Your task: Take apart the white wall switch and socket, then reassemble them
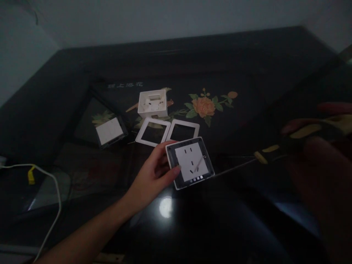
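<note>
My left hand (158,168) grips a wall socket (188,156) by its left edge, thumb on the front. The socket has a white slotted face, a dark surround and a pale outer rim, and is tilted above the table. My right hand (316,150), dim and blurred at the right, is closed round the yellow-and-black handle of a screwdriver (261,157). Its thin shaft points left, ending by the socket's lower right edge; whether it touches cannot be made out. Behind the socket lie a white frame (139,135) and another white frame (197,130).
A white back box (167,108) stands open side up behind the frames. Left of them lies a dark-edged white panel (110,131). A white cable (59,198) with a yellow tag (31,176) runs along the left. The dark glossy table (233,220) bears a flower picture.
</note>
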The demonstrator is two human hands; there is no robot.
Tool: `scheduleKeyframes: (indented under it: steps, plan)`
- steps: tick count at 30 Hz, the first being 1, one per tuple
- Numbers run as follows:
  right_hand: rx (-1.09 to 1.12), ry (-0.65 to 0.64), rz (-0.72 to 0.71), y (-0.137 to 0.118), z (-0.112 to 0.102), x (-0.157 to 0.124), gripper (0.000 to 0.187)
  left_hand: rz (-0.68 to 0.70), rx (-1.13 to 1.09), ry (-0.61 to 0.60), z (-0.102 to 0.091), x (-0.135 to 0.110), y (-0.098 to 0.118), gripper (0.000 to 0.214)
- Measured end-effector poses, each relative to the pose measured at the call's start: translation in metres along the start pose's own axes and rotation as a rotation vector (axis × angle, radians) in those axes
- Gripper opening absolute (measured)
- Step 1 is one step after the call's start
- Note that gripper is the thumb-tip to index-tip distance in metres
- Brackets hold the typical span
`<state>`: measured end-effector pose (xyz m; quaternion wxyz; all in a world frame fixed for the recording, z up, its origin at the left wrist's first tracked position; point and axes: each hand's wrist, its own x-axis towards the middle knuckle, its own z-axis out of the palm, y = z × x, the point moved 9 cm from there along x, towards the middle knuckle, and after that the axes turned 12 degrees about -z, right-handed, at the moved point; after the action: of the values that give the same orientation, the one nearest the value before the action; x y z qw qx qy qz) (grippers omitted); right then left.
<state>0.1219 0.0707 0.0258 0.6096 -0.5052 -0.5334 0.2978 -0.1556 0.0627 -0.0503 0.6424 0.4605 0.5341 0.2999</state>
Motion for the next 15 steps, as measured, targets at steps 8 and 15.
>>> scheduleKeyframes:
  steps: [8, 15]
  plan:
    - [0.215, -0.076, 0.249, 0.023, 0.039, -0.014, 0.034, 0.112, 0.292, -0.069, 0.014, -0.007, 0.000, 0.057]
    - [0.205, -0.253, 0.282, 0.030, 0.055, -0.025, 0.033, 0.220, 0.403, -0.051, 0.015, -0.007, 0.000, 0.053]
